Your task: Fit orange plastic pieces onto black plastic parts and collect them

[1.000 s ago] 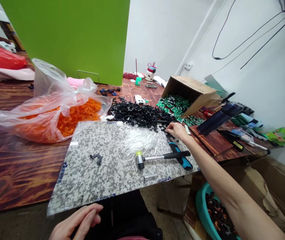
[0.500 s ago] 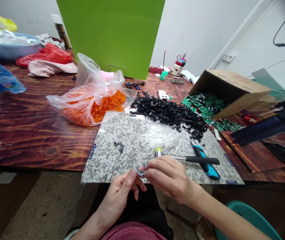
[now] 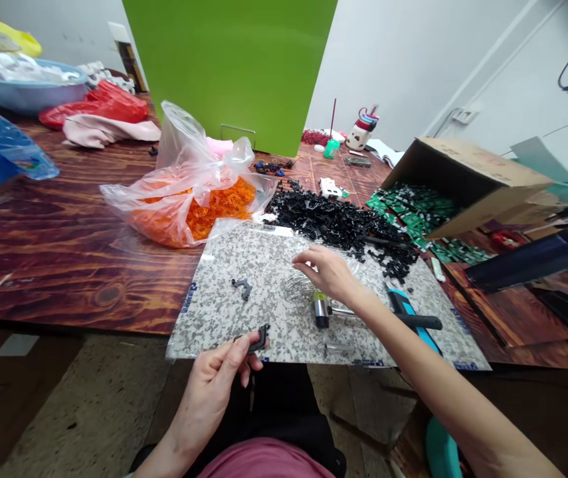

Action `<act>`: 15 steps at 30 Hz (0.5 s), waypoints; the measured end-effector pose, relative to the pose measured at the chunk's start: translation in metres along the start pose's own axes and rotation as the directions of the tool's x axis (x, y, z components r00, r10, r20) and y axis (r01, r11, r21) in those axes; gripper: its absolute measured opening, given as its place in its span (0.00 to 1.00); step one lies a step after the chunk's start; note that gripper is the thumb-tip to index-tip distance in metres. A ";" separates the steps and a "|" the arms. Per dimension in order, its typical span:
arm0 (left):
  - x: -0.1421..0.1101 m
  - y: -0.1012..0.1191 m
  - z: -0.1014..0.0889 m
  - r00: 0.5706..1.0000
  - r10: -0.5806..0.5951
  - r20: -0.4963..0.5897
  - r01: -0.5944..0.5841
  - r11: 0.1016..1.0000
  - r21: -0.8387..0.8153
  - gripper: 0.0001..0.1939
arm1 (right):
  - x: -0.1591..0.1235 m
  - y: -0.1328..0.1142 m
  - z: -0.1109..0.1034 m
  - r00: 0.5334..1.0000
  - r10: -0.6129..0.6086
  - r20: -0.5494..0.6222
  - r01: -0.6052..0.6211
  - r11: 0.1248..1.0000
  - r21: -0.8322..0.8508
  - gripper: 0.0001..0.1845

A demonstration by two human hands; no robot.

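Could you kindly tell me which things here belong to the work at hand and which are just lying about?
Belonging to the work: left hand holding a black plastic part; right hand; mallet; heap of black parts; speckled board.

Lying about: bagged orange parts; green circuit boards; cardboard box.
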State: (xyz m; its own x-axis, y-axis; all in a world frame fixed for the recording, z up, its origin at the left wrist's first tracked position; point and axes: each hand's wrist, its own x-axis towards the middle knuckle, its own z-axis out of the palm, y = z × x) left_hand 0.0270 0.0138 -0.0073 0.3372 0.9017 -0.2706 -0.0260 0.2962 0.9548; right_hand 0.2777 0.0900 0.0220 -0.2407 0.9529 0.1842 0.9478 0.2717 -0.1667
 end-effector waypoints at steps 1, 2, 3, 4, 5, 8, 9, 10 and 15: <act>-0.001 0.000 -0.001 1.000 0.004 -0.003 -0.004 1.000 0.004 0.20 | 0.007 0.003 0.002 0.999 0.001 0.032 -0.001 1.000 -0.021 0.07; -0.001 0.001 -0.001 1.000 0.007 -0.006 -0.007 1.000 0.007 0.20 | 0.013 0.003 0.005 0.998 0.003 0.066 -0.001 0.999 -0.044 0.07; -0.002 0.002 -0.002 1.000 0.009 -0.010 -0.009 1.000 0.009 0.19 | 0.018 0.002 0.006 0.995 0.006 0.096 0.000 0.998 -0.068 0.07; -0.003 0.002 -0.003 1.000 0.009 -0.015 -0.009 1.000 0.009 0.19 | 0.021 0.000 0.007 0.992 0.009 0.123 0.002 0.996 -0.093 0.07; -0.003 0.003 -0.004 1.000 0.009 -0.020 -0.009 1.000 0.008 0.18 | 0.023 -0.002 0.008 0.989 0.012 0.145 0.005 0.993 -0.116 0.08; -0.004 0.003 -0.006 1.000 0.009 -0.029 -0.009 1.000 -0.003 0.18 | 0.026 -0.008 0.008 0.983 0.006 0.185 0.023 0.988 -0.156 0.07; -0.004 0.003 -0.006 1.000 0.009 -0.029 -0.009 1.000 -0.008 0.18 | 0.026 -0.009 0.008 0.982 0.001 0.188 0.029 0.987 -0.157 0.07; -0.005 0.003 -0.006 1.000 0.009 -0.028 -0.010 1.000 -0.015 0.18 | 0.026 -0.008 0.008 0.983 -0.004 0.185 0.033 0.988 -0.154 0.07; -0.006 0.000 -0.007 1.000 0.018 -0.020 -0.019 0.998 -0.055 0.20 | 0.015 0.002 0.007 0.998 0.029 0.053 -0.024 0.996 -0.085 0.05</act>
State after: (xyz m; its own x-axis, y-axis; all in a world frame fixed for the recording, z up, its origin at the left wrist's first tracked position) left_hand 0.0184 0.0104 -0.0066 0.3180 0.9129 -0.2558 -0.0841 0.2959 0.9515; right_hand 0.2750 0.1057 0.0179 -0.2239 0.9662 0.1279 0.9678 0.2359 -0.0879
